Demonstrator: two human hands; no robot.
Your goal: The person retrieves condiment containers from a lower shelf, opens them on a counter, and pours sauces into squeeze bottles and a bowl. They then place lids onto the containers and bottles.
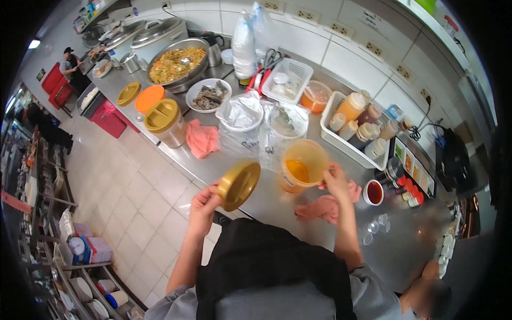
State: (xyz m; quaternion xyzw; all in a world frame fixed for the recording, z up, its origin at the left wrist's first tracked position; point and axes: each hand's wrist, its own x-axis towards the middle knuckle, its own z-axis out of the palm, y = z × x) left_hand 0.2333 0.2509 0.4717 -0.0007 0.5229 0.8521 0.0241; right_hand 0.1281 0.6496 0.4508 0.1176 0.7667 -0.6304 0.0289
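Gold lid (240,186) gripped in left hand (205,207); right hand (337,184) grips tub (316,156), blurred low down.

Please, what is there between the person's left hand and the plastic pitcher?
The head view shows the gold lid, in the left hand, then some steel counter.

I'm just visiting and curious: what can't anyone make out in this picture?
All in the head view:
- Left fingertips: partly hidden by the round gold lid in the left hand.
- Translucent orange plastic tub: the right hand hides its own grip there.
- Cylindrical steel container: contents covered by its gold screw-style top.
- White round scale dial: reading too small.
- White rectangular wall notice: lettering too small.
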